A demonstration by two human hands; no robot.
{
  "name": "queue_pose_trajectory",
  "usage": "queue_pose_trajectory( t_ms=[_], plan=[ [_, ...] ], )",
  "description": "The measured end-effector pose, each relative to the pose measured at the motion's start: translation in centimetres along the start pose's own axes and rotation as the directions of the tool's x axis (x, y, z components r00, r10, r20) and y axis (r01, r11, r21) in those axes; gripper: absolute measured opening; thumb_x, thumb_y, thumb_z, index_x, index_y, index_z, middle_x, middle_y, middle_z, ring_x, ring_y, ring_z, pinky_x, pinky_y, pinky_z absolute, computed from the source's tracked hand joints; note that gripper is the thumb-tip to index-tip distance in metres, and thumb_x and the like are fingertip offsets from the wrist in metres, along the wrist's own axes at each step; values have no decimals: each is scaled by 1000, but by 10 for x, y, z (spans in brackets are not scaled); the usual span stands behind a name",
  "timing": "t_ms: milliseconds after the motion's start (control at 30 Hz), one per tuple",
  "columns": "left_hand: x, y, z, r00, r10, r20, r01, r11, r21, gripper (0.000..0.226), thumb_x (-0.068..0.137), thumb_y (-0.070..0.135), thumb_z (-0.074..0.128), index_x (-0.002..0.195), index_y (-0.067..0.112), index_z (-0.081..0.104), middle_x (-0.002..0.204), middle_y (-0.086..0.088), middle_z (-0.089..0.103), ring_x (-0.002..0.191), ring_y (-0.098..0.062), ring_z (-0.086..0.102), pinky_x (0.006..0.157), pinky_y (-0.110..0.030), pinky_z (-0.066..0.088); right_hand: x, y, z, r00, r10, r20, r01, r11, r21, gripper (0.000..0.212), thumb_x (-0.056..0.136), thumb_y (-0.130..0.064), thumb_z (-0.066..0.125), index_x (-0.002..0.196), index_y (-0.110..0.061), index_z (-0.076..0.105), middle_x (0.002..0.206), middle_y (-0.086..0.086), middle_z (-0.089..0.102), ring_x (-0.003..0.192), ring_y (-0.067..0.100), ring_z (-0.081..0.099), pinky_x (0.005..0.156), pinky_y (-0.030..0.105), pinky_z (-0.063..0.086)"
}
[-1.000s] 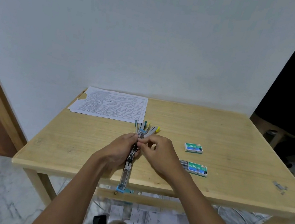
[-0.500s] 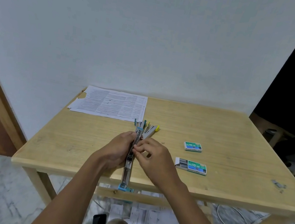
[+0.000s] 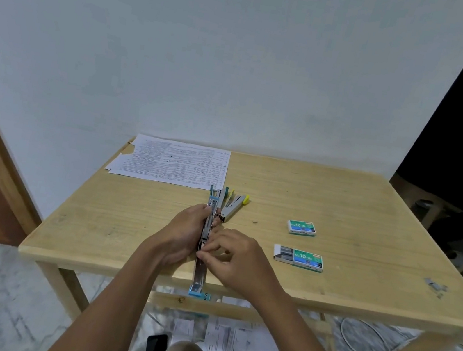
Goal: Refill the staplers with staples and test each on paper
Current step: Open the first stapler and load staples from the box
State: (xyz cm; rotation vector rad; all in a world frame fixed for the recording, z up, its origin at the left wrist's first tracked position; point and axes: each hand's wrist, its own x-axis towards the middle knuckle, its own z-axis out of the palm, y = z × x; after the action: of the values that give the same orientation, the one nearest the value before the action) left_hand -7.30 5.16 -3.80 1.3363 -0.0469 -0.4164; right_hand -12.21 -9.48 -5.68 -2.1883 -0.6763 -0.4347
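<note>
Printed paper [image 3: 174, 162] lies at the table's [image 3: 370, 217] far left. Near the front edge, the left hand [image 3: 180, 234] grips an opened stapler [image 3: 200, 274], and the right hand [image 3: 237, 259] pinches its metal track. Two staple boxes [image 3: 299, 258] sit to the right.

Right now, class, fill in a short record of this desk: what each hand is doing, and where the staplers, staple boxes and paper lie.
left hand: grips the open stapler
right hand: pinches at the open stapler's track; any staples there are too small to tell
other staplers: lying together just beyond the hands
paper: printed sheets, far left corner of the table
shut box: right of the hands
slid-open box: nearer, staples showing
</note>
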Motion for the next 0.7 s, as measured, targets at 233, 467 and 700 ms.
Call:
queue_pose_trajectory(
  t_ms=[233, 467, 700],
  plan=[
    [-2, 1, -3, 999, 37, -9, -35, 988, 148, 30, 99, 29, 36, 92, 8, 56, 79, -15, 56, 71, -27, 53, 67, -42, 46, 7, -6, -12, 959, 276, 64, -282, 950, 131, 23, 92, -25, 68, 114, -23, 72, 89, -12, 68, 71, -9, 57, 65, 7, 42],
    [-4, 3, -1, 999, 41, -15, -38, 990, 136, 30, 100, 26, 35, 84, 11, 54, 76, -10, 54, 70, -25, 49, 64, -35, 43, 14, -12, -15, 971, 176, 159, -136, 963, -235, 24, 95, -30, 57, 116, -26, 69, 86, -16, 50, 78, 8, 48, 67, 28, 41],
    [-4, 3, 3, 997, 63, -37, -57, 989, 137, 30, 104, 21, 35, 87, 7, 56, 77, -9, 57, 67, -17, 55, 61, -27, 50, 14, -7, -21, 979, 161, 127, -163, 987, 0, 23, 99, -31, 56, 106, -23, 75, 92, -12, 65, 81, 0, 56, 75, 23, 46]
  ],
)
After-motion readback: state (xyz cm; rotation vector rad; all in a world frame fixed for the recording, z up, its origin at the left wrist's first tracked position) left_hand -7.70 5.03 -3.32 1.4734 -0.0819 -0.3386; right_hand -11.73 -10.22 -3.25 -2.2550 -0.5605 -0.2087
